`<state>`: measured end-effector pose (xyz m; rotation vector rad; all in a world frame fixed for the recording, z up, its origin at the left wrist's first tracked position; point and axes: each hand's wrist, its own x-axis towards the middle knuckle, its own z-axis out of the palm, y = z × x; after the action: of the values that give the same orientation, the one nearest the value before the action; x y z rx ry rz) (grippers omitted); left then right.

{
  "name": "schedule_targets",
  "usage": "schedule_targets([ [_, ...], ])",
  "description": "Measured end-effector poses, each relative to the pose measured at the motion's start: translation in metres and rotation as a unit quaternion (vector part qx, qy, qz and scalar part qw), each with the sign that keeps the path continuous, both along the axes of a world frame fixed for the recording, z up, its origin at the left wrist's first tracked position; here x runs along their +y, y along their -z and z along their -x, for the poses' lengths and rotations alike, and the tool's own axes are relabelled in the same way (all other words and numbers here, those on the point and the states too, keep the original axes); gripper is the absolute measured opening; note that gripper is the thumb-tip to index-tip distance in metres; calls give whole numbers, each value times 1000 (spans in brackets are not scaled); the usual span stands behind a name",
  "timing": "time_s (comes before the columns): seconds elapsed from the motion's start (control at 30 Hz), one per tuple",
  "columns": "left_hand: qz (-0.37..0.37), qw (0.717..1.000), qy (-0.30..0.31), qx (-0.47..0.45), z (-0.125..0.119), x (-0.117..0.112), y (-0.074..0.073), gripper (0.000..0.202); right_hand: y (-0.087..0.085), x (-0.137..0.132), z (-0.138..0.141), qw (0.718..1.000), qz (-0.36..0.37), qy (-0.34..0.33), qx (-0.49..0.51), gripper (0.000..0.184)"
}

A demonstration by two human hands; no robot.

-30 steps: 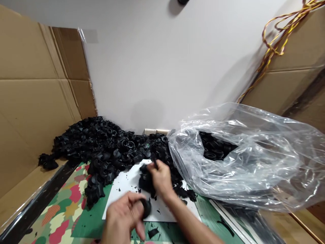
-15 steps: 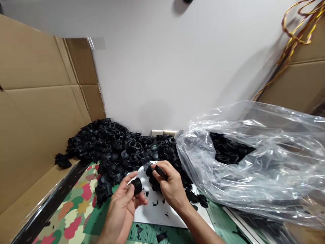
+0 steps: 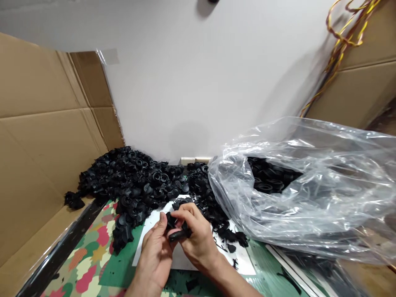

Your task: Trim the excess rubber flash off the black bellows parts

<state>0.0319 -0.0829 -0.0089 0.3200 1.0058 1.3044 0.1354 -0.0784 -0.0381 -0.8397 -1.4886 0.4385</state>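
Note:
My left hand and my right hand meet over a white sheet. Between the left fingers sits a black ribbed rubber piece, partly covered by them. My right fingers are closed around a slim black tool, and its tip is hidden. The two hands touch the piece from either side. Just behind them lies a large heap of similar black ribbed pieces, spilling onto the sheet. Black scraps are scattered on the sheet.
A clear plastic bag holding more black pieces lies to the right. Cardboard sheets line the left and right sides, and a white wall stands behind. Yellow-brown wires hang at the upper right. A green patterned mat lies below.
My hands have come together over the sheet. The left hand has brought the ribbed piece up to the right hand, and the slim tool now lies lower and more crosswise.

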Motion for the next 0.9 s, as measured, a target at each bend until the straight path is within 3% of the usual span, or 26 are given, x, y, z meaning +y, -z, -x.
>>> schedule_targets([
  [0.17,-25,999,15,-43,-3,-1,10,6,7,2,4,997,-39,58,7,26],
  [0.27,-37,998,45,0,4,4,15,28,9,5,5,997,-40,52,29,31],
  [0.4,-97,994,3,58,6,10,20,52,9,9,8,997,-35,41,61,21],
  [0.5,-104,993,-28,53,-1,10,23,51,7,11,11,994,-8,47,94,11],
  [0.6,-90,995,-13,50,-7,8,23,47,7,10,13,991,5,82,106,23],
  [0.73,-135,986,-19,100,-10,-3,20,43,7,11,12,988,-2,143,60,27],
  [0.83,-150,977,42,148,-5,-20,18,39,0,18,-4,984,24,174,10,27],
  [0.9,-144,974,95,149,2,-29,16,39,-10,25,-22,968,74,239,-3,31],
])
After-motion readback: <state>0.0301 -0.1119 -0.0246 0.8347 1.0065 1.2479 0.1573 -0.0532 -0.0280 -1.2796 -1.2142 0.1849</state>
